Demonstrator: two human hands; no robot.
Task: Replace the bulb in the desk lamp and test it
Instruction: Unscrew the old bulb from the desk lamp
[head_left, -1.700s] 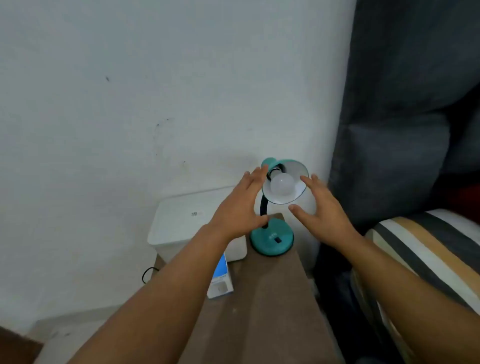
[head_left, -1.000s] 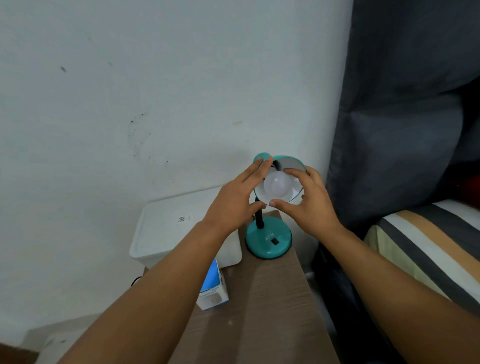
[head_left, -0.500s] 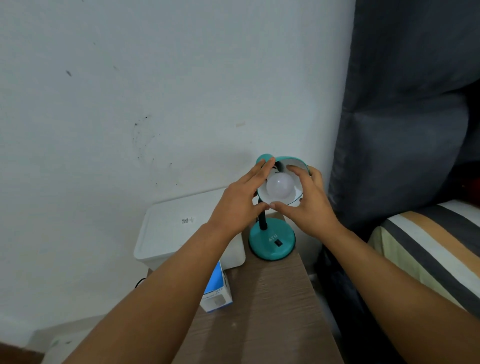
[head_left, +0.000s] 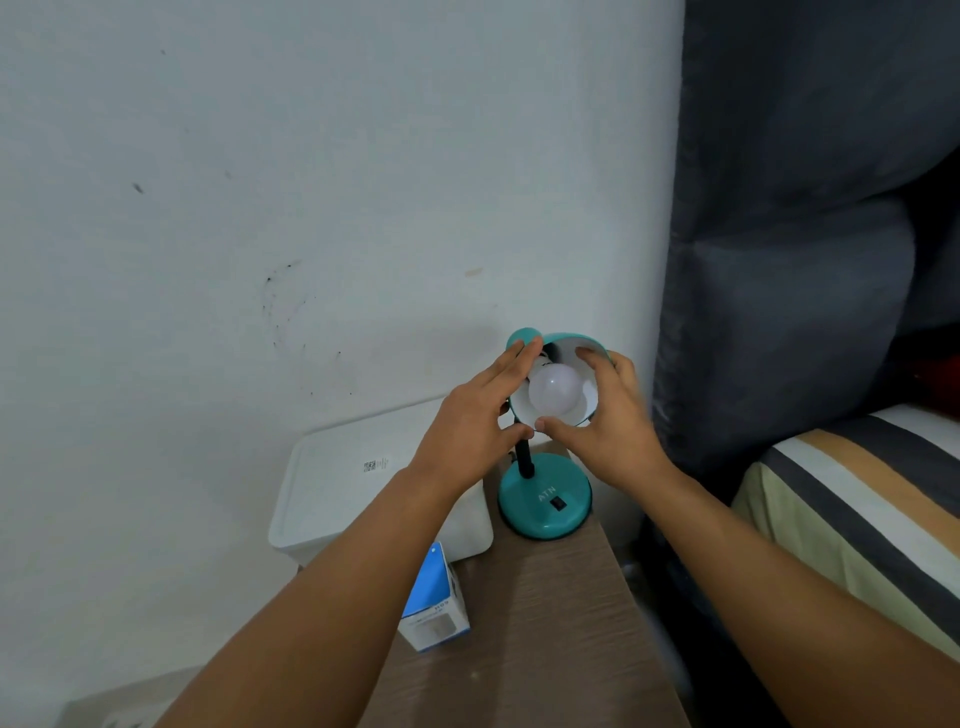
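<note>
- While both hands bracket the shade, landmark taken as the teal desk lamp (head_left: 545, 493), standing at the far end of the wooden table (head_left: 545, 623), just short of the wall.
- Bulb (head_left: 556, 393) white, unlit, seated in the shade (head_left: 584, 351), which tilts toward the camera, above the lamp's base.
- Left hand (head_left: 472, 431) on the left of the shade: fingers spread and nearly straight, lying along the rim, thumb tucked under the lower edge. Steadying, not clasping anything.
- Right hand (head_left: 610, 421) on the right of the shade: fingers curled loosely over the rim, thumb beneath the bulb. Touching the bulb or only near it — cannot tell.
- Blue-and-white bulb box (head_left: 434, 603) left of the lamp and nearer the camera; white plastic bin (head_left: 337, 493) just left of the base.
- Step judged: getting a grip to unscrew the bulb.
- For doing it well: hold the shade still with the left hand so the thin neck does not bend; close the right fingertips evenly round the bulb's widest part; turn gently, without squeezing; keep the switch off.
- Risk: base skidding near the table's right edge if twisted hard.
</note>
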